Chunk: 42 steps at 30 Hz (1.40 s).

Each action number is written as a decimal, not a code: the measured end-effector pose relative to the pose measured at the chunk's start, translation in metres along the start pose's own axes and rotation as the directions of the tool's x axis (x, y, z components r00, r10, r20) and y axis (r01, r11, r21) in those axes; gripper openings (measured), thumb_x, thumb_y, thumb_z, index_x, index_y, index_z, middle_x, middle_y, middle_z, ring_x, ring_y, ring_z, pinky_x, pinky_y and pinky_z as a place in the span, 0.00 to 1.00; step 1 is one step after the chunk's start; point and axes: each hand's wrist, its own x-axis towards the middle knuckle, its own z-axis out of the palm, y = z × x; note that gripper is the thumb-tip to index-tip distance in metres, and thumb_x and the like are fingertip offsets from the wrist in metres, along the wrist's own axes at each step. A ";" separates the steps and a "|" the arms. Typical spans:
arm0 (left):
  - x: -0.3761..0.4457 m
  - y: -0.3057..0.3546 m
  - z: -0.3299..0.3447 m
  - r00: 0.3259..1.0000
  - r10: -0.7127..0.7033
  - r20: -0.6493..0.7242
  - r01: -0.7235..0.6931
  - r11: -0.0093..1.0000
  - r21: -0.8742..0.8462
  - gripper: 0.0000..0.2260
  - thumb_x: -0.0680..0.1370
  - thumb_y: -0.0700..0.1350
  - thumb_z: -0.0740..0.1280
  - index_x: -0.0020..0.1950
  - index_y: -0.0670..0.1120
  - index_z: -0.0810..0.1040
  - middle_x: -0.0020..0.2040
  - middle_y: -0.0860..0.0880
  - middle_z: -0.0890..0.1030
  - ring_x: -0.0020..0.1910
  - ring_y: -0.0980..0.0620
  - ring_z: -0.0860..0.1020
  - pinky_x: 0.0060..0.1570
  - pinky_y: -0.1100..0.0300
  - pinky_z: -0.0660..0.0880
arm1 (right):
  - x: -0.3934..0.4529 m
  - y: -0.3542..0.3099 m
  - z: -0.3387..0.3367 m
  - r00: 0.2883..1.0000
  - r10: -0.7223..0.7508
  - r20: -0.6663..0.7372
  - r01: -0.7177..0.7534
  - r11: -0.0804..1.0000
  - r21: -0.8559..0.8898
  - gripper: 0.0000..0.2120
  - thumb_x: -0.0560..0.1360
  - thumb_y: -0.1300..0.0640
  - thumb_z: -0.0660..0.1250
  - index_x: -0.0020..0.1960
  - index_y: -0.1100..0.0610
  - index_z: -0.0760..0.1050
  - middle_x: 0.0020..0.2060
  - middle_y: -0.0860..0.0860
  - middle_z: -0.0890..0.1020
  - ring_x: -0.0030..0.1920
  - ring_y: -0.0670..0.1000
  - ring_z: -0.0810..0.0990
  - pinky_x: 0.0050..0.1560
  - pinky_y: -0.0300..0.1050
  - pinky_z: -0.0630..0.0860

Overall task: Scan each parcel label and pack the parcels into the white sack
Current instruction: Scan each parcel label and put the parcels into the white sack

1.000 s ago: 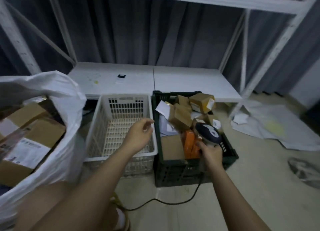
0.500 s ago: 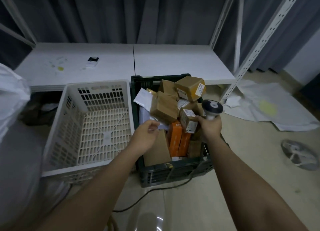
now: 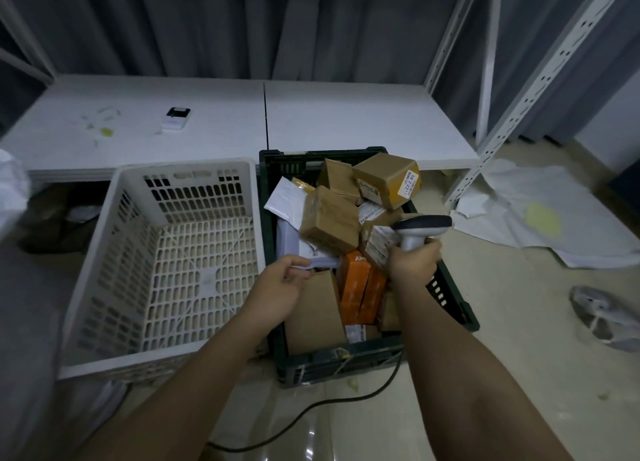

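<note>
A dark green crate point(image 3: 349, 356) on the floor is piled with brown cardboard parcels point(image 3: 329, 223), orange boxes point(image 3: 353, 282) and a pale mailer point(image 3: 323, 262). My left hand point(image 3: 278, 289) reaches over the crate's left side, its thumb and fingers pinching the near edge of that mailer. My right hand point(image 3: 412, 261) grips the handle of a grey barcode scanner point(image 3: 423, 226), whose head sits above a labelled box point(image 3: 379, 241) on the crate's right. Only a sliver of the white sack point(image 3: 10, 192) shows at the far left edge.
A white slatted basket point(image 3: 152, 358) stands left of the crate. The scanner's black cable point(image 3: 311, 407) trails over the floor. Behind is a low white shelf board point(image 3: 346, 121) with a small device point(image 3: 176, 117). White shelf uprights point(image 3: 533, 90) and crumpled sheets point(image 3: 540, 218) lie right.
The view swung right, so the sack is almost out of sight. My left hand moved from over the white basket to the mailer in the crate. The scanner tipped up.
</note>
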 end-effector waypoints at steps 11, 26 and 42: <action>-0.024 0.013 0.001 1.000 -0.004 0.019 0.005 0.999 -0.037 0.12 0.81 0.33 0.57 0.61 0.37 0.75 0.52 0.43 0.78 0.41 0.60 0.74 0.34 0.79 0.68 | -0.005 0.001 -0.032 0.975 0.074 0.210 -0.127 0.961 0.248 0.32 0.70 0.65 0.73 0.69 0.57 0.63 0.59 0.56 0.76 0.60 0.58 0.76 0.60 0.55 0.74; -0.029 0.001 -0.012 0.994 -0.105 0.028 0.107 0.992 -0.063 0.08 0.81 0.37 0.60 0.56 0.46 0.76 0.45 0.52 0.79 0.41 0.59 0.76 0.34 0.73 0.69 | -0.026 -0.026 -0.008 0.929 0.086 0.360 -0.209 0.924 0.320 0.27 0.77 0.50 0.67 0.73 0.53 0.63 0.61 0.53 0.76 0.59 0.56 0.77 0.64 0.59 0.73; 0.081 0.015 0.047 0.957 -0.169 0.237 0.181 0.983 -0.027 0.20 0.81 0.42 0.60 0.73 0.46 0.63 0.66 0.44 0.73 0.62 0.45 0.74 0.54 0.58 0.70 | 0.008 -0.029 0.029 0.936 0.009 0.351 -0.017 1.000 0.021 0.29 0.77 0.49 0.65 0.74 0.53 0.61 0.60 0.54 0.74 0.60 0.55 0.72 0.63 0.53 0.70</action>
